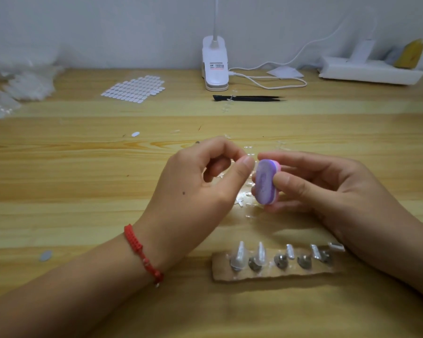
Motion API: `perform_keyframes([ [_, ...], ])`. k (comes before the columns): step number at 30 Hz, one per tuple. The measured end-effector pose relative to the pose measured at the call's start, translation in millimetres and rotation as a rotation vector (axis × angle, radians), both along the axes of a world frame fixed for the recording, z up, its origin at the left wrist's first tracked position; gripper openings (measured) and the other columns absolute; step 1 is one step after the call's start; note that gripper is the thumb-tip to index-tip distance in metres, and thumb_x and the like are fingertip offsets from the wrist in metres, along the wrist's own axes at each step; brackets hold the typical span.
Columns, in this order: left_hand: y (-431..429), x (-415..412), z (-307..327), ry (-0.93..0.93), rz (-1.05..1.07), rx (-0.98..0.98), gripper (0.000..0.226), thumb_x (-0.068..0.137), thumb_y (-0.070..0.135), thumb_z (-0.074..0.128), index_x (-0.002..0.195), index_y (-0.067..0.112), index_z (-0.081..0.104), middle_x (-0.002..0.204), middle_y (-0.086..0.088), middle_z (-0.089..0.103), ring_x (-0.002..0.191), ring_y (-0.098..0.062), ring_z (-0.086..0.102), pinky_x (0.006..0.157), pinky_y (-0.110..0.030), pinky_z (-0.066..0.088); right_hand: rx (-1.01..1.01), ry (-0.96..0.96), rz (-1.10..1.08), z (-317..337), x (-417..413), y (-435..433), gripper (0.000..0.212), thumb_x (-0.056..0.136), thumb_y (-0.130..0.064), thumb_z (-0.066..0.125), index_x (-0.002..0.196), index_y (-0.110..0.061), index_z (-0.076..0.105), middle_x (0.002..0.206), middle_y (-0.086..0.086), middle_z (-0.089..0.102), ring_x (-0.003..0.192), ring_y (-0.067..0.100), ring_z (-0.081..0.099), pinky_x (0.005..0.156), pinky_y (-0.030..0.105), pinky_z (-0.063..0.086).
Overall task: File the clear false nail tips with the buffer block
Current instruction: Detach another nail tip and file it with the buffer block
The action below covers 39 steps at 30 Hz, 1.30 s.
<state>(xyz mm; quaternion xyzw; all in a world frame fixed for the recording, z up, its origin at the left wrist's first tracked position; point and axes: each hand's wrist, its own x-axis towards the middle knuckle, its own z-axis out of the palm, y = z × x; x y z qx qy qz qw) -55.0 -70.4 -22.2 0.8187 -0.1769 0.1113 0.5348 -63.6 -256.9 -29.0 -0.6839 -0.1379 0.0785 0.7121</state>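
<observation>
Head view: right hand (327,189) grips the purple buffer block (265,182) above the table (83,167), left hand (200,181) pinches what's probably a clear nail tip (252,164) against it. Keep strokes short, light, steady.

a clip lamp (215,67), black tweezers (248,98) and sticker sheet (133,90) sit on the table (83,167).

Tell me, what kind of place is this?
Probably a home nail-craft desk: a wooden table with a clip lamp, a sheet of oval stickers and false nail tips on a stand.
</observation>
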Motion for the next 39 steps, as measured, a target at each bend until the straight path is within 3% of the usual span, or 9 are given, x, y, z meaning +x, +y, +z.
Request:
perform_keyframes([
  [5, -1.3, -0.4, -0.9, 0.075, -0.082, 0.058, 0.018, 0.078, 0.035, 0.059, 0.070, 0.020, 0.063, 0.052, 0.010, 0.031, 0.048, -0.005, 0.030, 0.049, -0.015, 0.025, 0.047, 0.002, -0.040, -0.3, 0.9, 0.2, 0.033, 0.072, -0.032, 0.071, 0.105, -0.029, 0.076, 0.098, 0.004, 0.076, 0.089, 0.015, 0.073, 0.072, 0.025, 0.059],
  [9, 0.4, 2.2, 0.8, 0.087, -0.017, -0.051, 0.019, 0.078, 0.034, 0.057, 0.070, 0.017, 0.062, 0.055, 0.011, 0.032, 0.051, -0.003, 0.032, 0.051, -0.013, 0.027, 0.001, 0.002, -0.010, 1.5, -1.3, 1.2, 0.034, 0.071, -0.034, 0.071, 0.104, -0.032, 0.076, 0.098, 0.001, 0.076, 0.084, 0.017, 0.074, 0.069, 0.022, 0.058],
  [14, -1.7, -0.2, 0.0, 0.104, -0.121, 0.017, 0.018, 0.078, 0.033, 0.059, 0.070, 0.017, 0.064, 0.052, 0.010, 0.031, 0.052, -0.006, 0.031, 0.052, -0.019, 0.027, 0.081, 0.012, -0.049, 0.4, 1.6, -0.4, 0.034, 0.071, -0.033, 0.071, 0.105, -0.028, 0.076, 0.098, 0.006, 0.076, 0.086, 0.016, 0.073, 0.072, 0.023, 0.058],
  [18, 0.2, 1.8, 0.9, 0.090, -0.047, -0.047, 0.016, 0.079, 0.032, 0.059, 0.068, 0.021, 0.062, 0.053, 0.011, 0.031, 0.050, -0.003, 0.031, 0.051, -0.014, 0.026, 0.044, 0.009, -0.008, -0.2, 1.5, 1.1, 0.034, 0.072, -0.034, 0.072, 0.106, -0.029, 0.076, 0.100, 0.005, 0.076, 0.093, 0.018, 0.073, 0.073, 0.024, 0.058],
  [23, -2.0, -0.2, -0.9, 0.097, -0.110, 0.045, 0.019, 0.077, 0.035, 0.059, 0.069, 0.019, 0.064, 0.051, 0.011, 0.032, 0.054, -0.005, 0.034, 0.060, -0.013, 0.028, 0.105, 0.018, -0.061, -0.8, 3.0, -0.7, 0.034, 0.071, -0.033, 0.072, 0.104, -0.027, 0.077, 0.097, 0.008, 0.076, 0.086, 0.016, 0.073, 0.072, 0.023, 0.058],
  [27, -0.3, 2.2, 0.0, 0.094, -0.027, -0.011, 0.017, 0.078, 0.035, 0.057, 0.066, 0.024, 0.061, 0.052, 0.012, 0.034, 0.053, -0.003, 0.035, 0.055, -0.016, 0.027, 0.024, -0.001, -0.005, -0.1, 0.4, 0.4, 0.034, 0.073, -0.035, 0.072, 0.106, -0.030, 0.076, 0.100, 0.003, 0.076, 0.091, 0.017, 0.073, 0.071, 0.023, 0.058],
  [32, -2.0, -1.0, -0.6, 0.079, -0.078, 0.107, 0.017, 0.078, 0.037, 0.056, 0.067, 0.024, 0.061, 0.056, 0.012, 0.039, 0.065, -0.007, 0.042, 0.063, -0.019, 0.030, 0.090, 0.001, -0.071, -1.3, 3.4, -1.3, 0.033, 0.072, -0.034, 0.072, 0.104, -0.027, 0.077, 0.096, 0.008, 0.076, 0.084, 0.015, 0.073, 0.072, 0.023, 0.058],
  [35, -0.4, -0.2, 1.2, 0.083, -0.068, 0.047, 0.017, 0.080, 0.032, 0.053, 0.067, 0.021, 0.058, 0.055, 0.012, 0.037, 0.060, -0.006, 0.039, 0.059, -0.018, 0.029, 0.017, -0.015, -0.013, 0.6, 0.0, 0.0, 0.033, 0.073, -0.035, 0.072, 0.106, -0.030, 0.076, 0.097, 0.003, 0.076, 0.085, 0.014, 0.073, 0.071, 0.021, 0.057],
  [39, -3.4, -3.1, 1.4, 0.039, -0.110, 0.172, 0.018, 0.081, 0.034, 0.052, 0.071, 0.021, 0.060, 0.064, 0.001, 0.044, 0.068, -0.008, 0.044, 0.066, -0.019, 0.031, 0.029, -0.014, -0.022, 0.5, -0.5, 0.6, 0.032, 0.073, -0.034, 0.070, 0.105, -0.030, 0.076, 0.097, 0.002, 0.077, 0.084, 0.014, 0.073, 0.071, 0.021, 0.057],
])
